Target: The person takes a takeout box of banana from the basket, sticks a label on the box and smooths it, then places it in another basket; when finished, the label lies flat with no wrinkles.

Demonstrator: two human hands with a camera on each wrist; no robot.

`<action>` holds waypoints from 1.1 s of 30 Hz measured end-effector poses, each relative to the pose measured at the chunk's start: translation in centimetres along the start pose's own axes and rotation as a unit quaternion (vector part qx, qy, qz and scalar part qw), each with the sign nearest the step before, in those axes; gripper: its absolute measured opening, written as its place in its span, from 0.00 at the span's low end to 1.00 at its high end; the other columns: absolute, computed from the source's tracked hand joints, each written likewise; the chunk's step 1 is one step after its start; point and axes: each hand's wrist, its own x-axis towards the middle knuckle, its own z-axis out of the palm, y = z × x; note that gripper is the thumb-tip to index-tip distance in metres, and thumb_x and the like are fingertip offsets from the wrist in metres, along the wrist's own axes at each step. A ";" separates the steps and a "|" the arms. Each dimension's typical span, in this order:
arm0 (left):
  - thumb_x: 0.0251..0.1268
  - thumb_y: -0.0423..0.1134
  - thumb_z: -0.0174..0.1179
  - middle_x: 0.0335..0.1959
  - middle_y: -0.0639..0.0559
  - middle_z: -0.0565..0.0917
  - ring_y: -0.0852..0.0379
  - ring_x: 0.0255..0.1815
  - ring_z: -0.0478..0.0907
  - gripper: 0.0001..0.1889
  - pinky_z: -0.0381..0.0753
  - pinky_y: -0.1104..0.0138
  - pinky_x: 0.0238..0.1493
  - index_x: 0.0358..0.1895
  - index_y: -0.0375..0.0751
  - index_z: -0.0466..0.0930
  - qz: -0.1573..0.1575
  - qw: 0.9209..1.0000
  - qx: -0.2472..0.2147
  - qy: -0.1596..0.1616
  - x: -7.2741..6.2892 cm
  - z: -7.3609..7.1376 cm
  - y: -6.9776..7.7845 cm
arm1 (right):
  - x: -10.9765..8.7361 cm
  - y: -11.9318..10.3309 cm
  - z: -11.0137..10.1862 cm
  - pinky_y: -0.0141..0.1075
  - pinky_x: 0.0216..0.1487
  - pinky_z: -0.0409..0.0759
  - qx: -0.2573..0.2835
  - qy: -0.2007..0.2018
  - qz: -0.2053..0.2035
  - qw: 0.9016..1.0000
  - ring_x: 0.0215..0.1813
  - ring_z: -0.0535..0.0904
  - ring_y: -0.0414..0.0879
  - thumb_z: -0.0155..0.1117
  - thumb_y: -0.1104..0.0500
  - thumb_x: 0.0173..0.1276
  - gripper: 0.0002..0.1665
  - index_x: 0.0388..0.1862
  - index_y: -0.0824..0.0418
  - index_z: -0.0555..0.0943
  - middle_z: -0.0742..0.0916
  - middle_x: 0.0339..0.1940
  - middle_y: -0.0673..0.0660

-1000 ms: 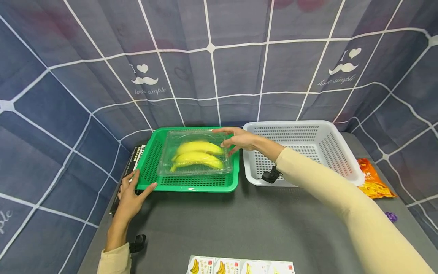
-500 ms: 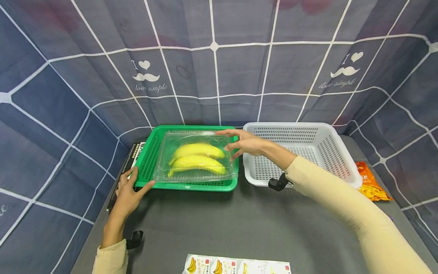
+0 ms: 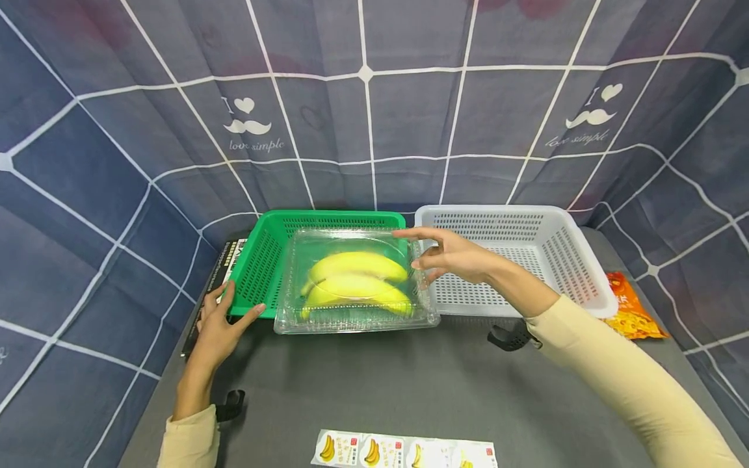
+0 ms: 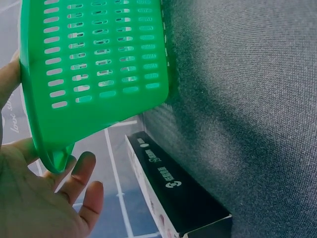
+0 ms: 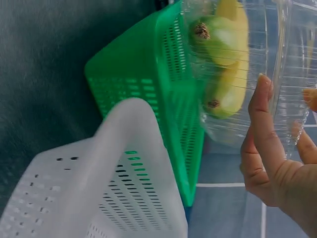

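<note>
Fingers of the right hand (image 3: 453, 255) pinch the clear container (image 3: 357, 320) at its right edge — two bananas (image 3: 354, 266) inside — above the front of the green basket (image 3: 254, 286). The left hand (image 3: 218, 331) touches that basket's corner, thumb and forefinger spread; grip undetermined. Advised: firm pinch, container level, rims cleared; one-sided holding may tip it.
</note>
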 end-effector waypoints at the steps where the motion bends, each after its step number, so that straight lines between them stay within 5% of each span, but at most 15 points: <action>1: 0.68 0.56 0.60 0.76 0.31 0.43 0.25 0.75 0.41 0.49 0.39 0.29 0.61 0.79 0.41 0.38 0.002 1.000 0.000 0.002 0.0 0.0 0.0 | -0.7 0.1 0.0 0.51 0.41 0.85 0.002 0.000 -0.003 1.000 0.38 0.80 0.46 0.58 0.71 0.67 0.39 0.76 0.57 0.62 0.59 0.78 0.57; 7: 0.68 0.56 0.60 0.76 0.31 0.44 0.23 0.74 0.40 0.49 0.36 0.29 0.62 0.79 0.41 0.38 0.001 1.000 0.002 0.002 -0.2 0.2 0.0 | -4.9 1.5 1.0 0.51 0.38 0.85 0.002 0.007 -0.018 1.000 0.38 0.80 0.47 0.57 0.73 0.65 0.40 0.76 0.63 0.61 0.64 0.74 0.61; 12: 0.68 0.56 0.59 0.77 0.31 0.43 0.22 0.74 0.39 0.49 0.35 0.27 0.62 0.79 0.42 0.37 0.011 1.000 0.003 -0.004 0.0 0.0 0.2 | -8.4 3.4 2.3 0.52 0.38 0.85 -0.002 0.026 -0.018 1.000 0.40 0.79 0.47 0.61 0.69 0.67 0.38 0.75 0.61 0.62 0.70 0.61 0.65; 19: 0.70 0.57 0.56 0.77 0.31 0.41 0.20 0.73 0.39 0.48 0.35 0.27 0.60 0.79 0.44 0.35 0.012 1.000 0.001 -0.015 0.3 -0.4 0.2 | -11.9 5.7 3.7 0.45 0.35 0.84 -0.047 0.031 -0.070 0.996 0.39 0.78 0.44 0.61 0.69 0.68 0.36 0.74 0.65 0.62 0.62 0.73 0.65; 26: 0.70 0.56 0.57 0.77 0.31 0.40 0.20 0.73 0.38 0.48 0.35 0.27 0.61 0.79 0.44 0.35 0.007 1.000 -0.003 -0.015 0.2 0.1 -0.1 | -14.7 7.8 5.0 0.35 0.37 0.80 -0.109 0.069 -0.089 0.988 0.42 0.73 0.43 0.62 0.67 0.68 0.34 0.72 0.59 0.67 0.65 0.71 0.64; 33: 0.71 0.56 0.55 0.78 0.34 0.41 0.23 0.75 0.35 0.47 0.32 0.29 0.64 0.79 0.42 0.36 0.015 1.000 0.015 -0.002 0.0 0.3 -0.3 | -15.8 10.8 5.9 0.38 0.33 0.83 -0.077 0.081 -0.105 0.988 0.36 0.75 0.44 0.62 0.70 0.67 0.35 0.72 0.64 0.66 0.62 0.70 0.71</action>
